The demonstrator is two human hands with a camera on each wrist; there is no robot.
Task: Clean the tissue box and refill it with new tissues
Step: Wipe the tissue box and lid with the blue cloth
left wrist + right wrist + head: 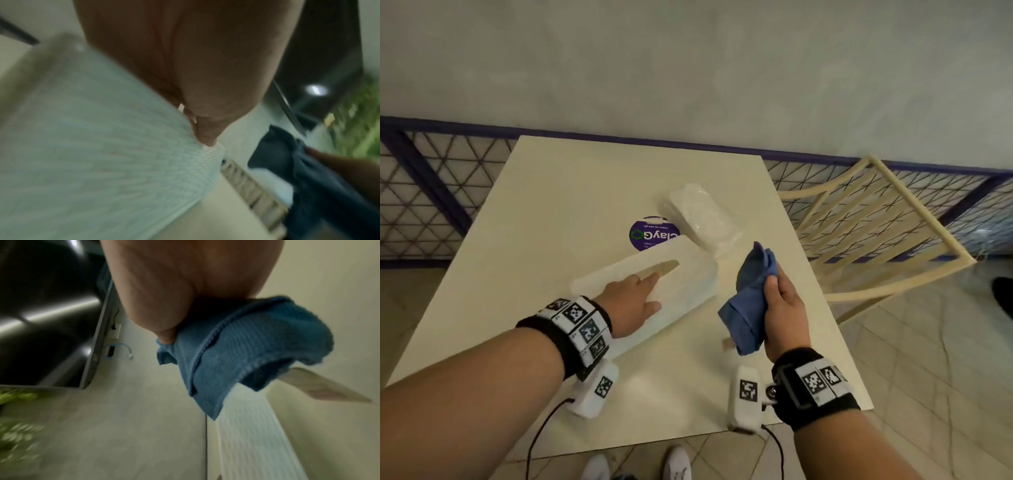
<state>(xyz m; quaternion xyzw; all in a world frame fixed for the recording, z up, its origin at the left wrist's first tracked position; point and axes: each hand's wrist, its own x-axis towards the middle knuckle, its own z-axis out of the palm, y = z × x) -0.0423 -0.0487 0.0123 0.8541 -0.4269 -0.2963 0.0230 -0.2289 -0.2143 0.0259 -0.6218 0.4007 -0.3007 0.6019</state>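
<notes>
Two things besides the tissue box [654, 291] lie on our cream table [544, 205]: a round purple sticker [650, 234] with lettering, partly covered by the box's far corner, and a clear-wrapped pack of white tissues [702, 219] just beyond the box. A pale slatted chair [873, 226] stands at the table's right side, and tiled floor shows around it. Between our right hand and the box nothing lies but bare tabletop.

Our left hand [630, 301] rests flat on top of the box, fingers straight and loosely spread, the index finger reaching to the edge of the oval slot; it presses rather than grips. The left wrist view shows the palm [185, 65] lying against the box's side [102, 146], though blurred. Our right hand [784, 308] holds a bunched blue cloth [750, 294] above the table, just right of the box and apart from it, thumb and fingers curled round the folds; the right wrist view shows the thumb [164, 335] dug into the cloth [246, 350].

We see the box as long, rectangular, white and finely ribbed, lying slantwise at the table's middle. We see the cloth as soft, with a fine woven ribbing and stitched hems, hanging in loose folds.
</notes>
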